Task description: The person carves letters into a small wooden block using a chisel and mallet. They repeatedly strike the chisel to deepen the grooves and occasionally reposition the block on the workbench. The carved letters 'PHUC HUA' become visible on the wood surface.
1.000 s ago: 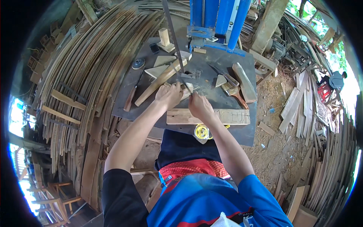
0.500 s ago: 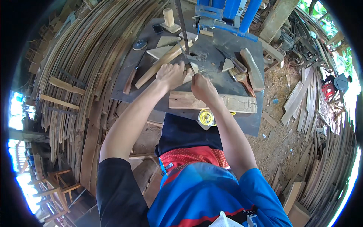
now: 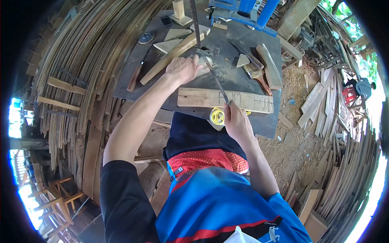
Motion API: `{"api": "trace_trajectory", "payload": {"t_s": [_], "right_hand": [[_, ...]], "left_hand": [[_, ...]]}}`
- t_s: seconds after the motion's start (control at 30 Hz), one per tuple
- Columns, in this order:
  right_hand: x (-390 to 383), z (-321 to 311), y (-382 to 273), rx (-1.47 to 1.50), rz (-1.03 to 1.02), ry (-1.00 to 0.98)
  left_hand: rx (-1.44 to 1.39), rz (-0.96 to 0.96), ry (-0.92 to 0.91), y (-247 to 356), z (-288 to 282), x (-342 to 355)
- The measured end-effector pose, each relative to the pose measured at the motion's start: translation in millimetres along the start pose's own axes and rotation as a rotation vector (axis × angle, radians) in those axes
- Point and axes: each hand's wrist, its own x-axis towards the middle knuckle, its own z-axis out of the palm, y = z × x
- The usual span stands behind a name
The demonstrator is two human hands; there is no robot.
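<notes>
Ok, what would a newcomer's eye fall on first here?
Likely the bright blue frame at the far edge of the dark table, and the wood strips massed at left. Then the yellow tape measure by the near edge, beside the right hand, which grips a long thin tool.

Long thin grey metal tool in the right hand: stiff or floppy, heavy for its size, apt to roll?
Likely stiff: the long thin grey metal tool runs straight from the right hand, with no visible sag. Probably heavy for its size, given the metallic look. Rolling: can't tell; its cross-section is too small to read.
</notes>
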Motion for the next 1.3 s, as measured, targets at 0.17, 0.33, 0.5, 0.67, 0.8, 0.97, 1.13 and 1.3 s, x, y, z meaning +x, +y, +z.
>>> {"api": "trace_trajectory", "payload": {"t_s": [0.17, 0.33, 0.5, 0.67, 0.8, 0.97, 1.13, 1.3], "right_hand": [[59.7, 10.9, -19.7, -0.023, -0.096, 0.087], [110.9, 36.8, -14.7, -0.130, -0.059, 0.017], [120.6, 38.1, -17.5, -0.115, -0.030, 0.009], [128.5, 44.0, -16.0, -0.058, -0.035, 0.016], [132.5, 47.7, -15.0, -0.045, -0.060, 0.010], [105.5, 44.2, -18.3, -0.061, -0.026, 0.024], [13.1, 21.6, 20.1, -0.052, 0.018, -0.036], [-41.4, -16.0, 46.1, -0.071, 0.065, 0.049]], "left_hand": [[-0.023, 0.000, -0.010, 8.7, -8.9, -8.9], [-0.033, -0.001, -0.009, 9.8, -9.6, -6.7], [-0.045, -0.002, 0.003, 9.7, -8.1, -7.6], [-0.033, -0.006, -0.004, 6.8, -5.8, -5.9], [-0.034, -0.041, 0.019, 5.0, -3.0, -1.5], [-0.019, -0.061, 0.037, 0.2, -0.2, 2.2], [-0.022, -0.113, -0.040, -8.4, -2.0, 8.6], [-0.002, -0.069, -0.048, -2.9, -7.5, 5.7]]}}
